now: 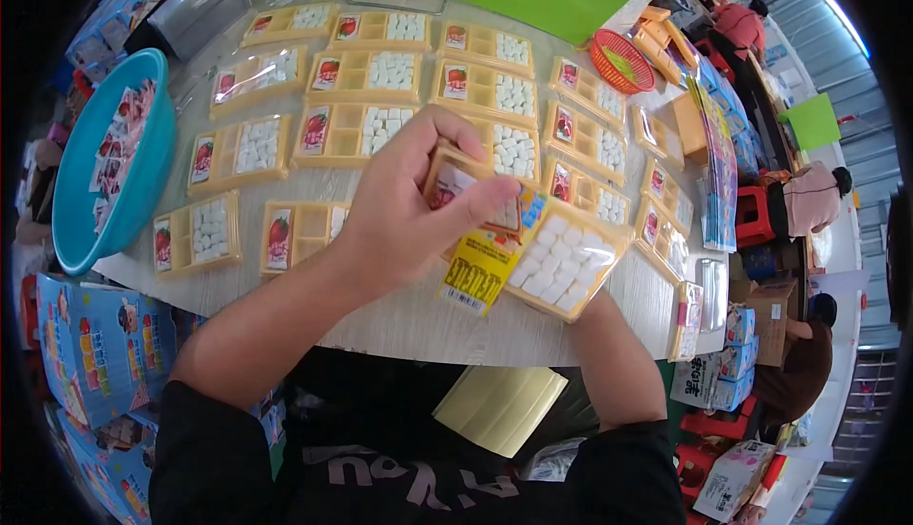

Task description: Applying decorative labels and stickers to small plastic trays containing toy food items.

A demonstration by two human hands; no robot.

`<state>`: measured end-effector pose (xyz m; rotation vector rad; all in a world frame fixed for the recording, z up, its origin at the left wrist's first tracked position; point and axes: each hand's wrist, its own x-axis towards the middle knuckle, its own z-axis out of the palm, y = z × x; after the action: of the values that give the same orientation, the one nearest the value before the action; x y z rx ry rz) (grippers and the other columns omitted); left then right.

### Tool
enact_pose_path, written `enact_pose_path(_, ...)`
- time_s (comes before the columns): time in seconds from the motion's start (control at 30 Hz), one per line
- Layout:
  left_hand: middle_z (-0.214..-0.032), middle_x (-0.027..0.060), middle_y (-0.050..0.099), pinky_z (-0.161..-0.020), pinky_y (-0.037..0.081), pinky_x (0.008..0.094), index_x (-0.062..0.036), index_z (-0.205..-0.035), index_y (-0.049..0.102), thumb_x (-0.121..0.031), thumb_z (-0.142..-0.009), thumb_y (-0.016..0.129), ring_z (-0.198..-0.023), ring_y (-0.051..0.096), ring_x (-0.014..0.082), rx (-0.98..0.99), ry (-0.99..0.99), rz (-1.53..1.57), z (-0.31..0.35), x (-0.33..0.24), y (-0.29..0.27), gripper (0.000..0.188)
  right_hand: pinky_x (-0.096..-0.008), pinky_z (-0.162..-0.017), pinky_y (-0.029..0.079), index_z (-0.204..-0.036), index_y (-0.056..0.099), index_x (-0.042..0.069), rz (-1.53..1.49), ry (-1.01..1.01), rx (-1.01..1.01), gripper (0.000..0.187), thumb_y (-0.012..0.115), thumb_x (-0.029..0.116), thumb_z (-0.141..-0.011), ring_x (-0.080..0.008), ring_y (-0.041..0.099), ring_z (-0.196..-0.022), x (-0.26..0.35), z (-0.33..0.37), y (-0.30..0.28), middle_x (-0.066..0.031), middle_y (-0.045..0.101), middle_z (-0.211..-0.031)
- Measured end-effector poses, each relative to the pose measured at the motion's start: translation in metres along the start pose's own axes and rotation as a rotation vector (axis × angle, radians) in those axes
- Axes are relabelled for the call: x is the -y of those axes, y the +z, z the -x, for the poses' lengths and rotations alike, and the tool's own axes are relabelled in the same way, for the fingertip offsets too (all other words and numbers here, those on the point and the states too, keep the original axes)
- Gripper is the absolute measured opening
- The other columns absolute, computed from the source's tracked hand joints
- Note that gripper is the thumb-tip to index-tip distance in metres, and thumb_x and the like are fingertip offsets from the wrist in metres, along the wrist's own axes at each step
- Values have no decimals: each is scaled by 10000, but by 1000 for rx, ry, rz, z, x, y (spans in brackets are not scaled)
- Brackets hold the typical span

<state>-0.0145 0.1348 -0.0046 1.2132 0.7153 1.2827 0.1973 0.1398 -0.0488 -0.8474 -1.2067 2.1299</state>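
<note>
Filling the foreground, a pale counter (409, 328) carries compartmented trays (350, 140) below one held tray (540, 305), clasped in a person's left hand (428, 202); the right hand (595, 306), mostly hidden behind, is unreadable. Holding level should keep the yellow label (483, 266) straight, white pieces (561, 263) settled.

Red stools (752, 209), glowing tube light (843, 21)

Both forearms (271, 335) angle inward, left hand (409, 204) curled, thumb (485, 204) extended, right hand (596, 308) mostly hidden.
</note>
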Motion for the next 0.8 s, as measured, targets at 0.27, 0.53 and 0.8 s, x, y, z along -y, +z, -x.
enact_pose_path(0.27, -937, 24, 632, -641, 503, 210, -69, -1124, 503, -209, -986, 734, -810, 622, 52, -209, -21, 222, -12, 1, 0, 303, -311, -756, 514, -1191, 626, 26, 647, -78, -177, 205, 609, 66, -991, -142, 601, -801, 32, 12, 25, -42, 659, -925)
enact_pose_path(0.53, -862, -4, 601, -589, 447, 193, -57, -1123, 511, -232, -995, 725, -722, 538, 13, -449, 121, 44, -22, 9, -11, 305, -298, -730, 500, -1174, 637, -16, 755, -322, -49, 382, 770, 223, -907, -123, 605, -770, 37, 8, 28, -58, 671, -863)
enact_pose_path(0.8, -920, 13, 627, -611, 455, 186, -66, -1213, 509, -221, -1013, 698, -775, 565, 20, -432, 134, 144, -15, 7, 4, 316, -293, -704, 530, -1168, 709, -7, 790, -300, -261, 237, 698, 131, -975, -141, 653, -754, 31, -1, 36, -84, 728, -922)
